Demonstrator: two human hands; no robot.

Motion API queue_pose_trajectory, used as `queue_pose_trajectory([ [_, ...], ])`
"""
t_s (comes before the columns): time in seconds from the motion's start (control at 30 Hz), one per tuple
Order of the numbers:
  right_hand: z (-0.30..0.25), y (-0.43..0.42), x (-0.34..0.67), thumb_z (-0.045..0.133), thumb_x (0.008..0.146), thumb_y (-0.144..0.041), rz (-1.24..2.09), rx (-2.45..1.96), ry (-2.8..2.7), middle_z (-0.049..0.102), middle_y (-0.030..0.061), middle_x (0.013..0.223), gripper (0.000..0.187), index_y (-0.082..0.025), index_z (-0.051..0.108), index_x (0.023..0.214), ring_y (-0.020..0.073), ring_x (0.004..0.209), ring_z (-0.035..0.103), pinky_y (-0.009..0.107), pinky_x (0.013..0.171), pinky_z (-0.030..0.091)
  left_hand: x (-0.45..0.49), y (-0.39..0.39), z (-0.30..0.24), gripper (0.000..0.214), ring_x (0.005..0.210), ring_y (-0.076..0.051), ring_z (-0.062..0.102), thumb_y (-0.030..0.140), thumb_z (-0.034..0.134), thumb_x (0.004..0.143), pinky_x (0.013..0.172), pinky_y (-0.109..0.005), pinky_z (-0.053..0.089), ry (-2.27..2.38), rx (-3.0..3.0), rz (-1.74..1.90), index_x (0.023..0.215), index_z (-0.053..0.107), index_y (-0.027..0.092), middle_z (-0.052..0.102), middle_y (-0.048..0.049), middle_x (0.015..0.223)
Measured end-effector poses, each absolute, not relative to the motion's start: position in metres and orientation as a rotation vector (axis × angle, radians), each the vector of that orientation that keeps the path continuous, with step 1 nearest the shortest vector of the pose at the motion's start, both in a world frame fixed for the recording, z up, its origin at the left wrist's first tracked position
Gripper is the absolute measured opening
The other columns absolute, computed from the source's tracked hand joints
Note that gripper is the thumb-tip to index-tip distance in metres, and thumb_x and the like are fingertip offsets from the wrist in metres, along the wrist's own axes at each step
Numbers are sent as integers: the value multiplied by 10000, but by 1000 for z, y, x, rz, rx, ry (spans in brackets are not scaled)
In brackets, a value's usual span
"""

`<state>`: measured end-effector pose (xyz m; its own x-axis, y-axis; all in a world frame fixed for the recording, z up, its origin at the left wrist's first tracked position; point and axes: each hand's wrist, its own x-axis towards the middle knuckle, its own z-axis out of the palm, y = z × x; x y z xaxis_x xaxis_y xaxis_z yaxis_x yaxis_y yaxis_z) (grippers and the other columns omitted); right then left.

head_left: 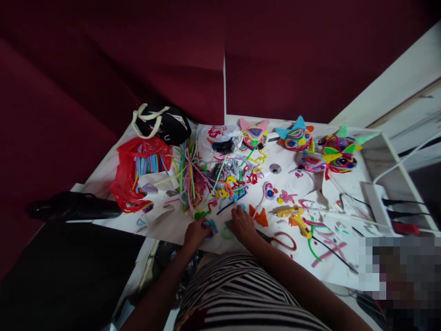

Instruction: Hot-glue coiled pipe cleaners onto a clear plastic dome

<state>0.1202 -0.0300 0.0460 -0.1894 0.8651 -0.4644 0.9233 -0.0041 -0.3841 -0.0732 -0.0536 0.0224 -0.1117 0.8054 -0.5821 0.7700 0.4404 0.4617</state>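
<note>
My left hand (195,233) is closed around a small blue fuzzy pipe-cleaner piece (213,226) with a dark round bead or eye on it. To its right, my right hand (242,224) lies low over the paper, fingers stretched forward beside a light-blue bit. A pale green pipe-cleaner loop (227,232) lies between the hands. Just right of my right hand are orange pipe-cleaner triangles (259,216) and red-handled scissors (285,241), whose blades are partly hidden by the wrist. A yellow hot glue gun (294,218) rests farther right.
A heap of loose pipe cleaners (189,179) lies beyond the hands, beside a red plastic bag (127,161) and a black bag (161,124). Several colourful pipe-cleaner animal heads (296,137) stand at the back right. A white power strip (377,207) with cables sits at the right edge.
</note>
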Motion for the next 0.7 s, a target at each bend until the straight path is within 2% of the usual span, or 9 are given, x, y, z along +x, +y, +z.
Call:
queue_pose_trajectory([
  [0.37, 31, -30, 157, 575, 899, -371, -1656, 1938, 2145, 617, 61, 1114, 306, -167, 583, 1127, 179, 938, 617, 397, 808, 529, -86, -42, 23, 284, 994, -219, 612, 326, 587, 908, 844, -408, 535, 1731, 1184, 190, 1114, 592, 130, 610, -74, 1129],
  [0.7, 11, -31, 203, 559, 908, -378, -2267, 2200, 1815, 610, 63, 1112, 333, -168, 559, 1165, 172, 907, 621, 374, 765, 542, -67, -36, 17, 262, 880, -172, 632, 318, 573, 920, 757, -349, 558, 1442, 885, 357, 1097, 587, 126, 627, -66, 1049],
])
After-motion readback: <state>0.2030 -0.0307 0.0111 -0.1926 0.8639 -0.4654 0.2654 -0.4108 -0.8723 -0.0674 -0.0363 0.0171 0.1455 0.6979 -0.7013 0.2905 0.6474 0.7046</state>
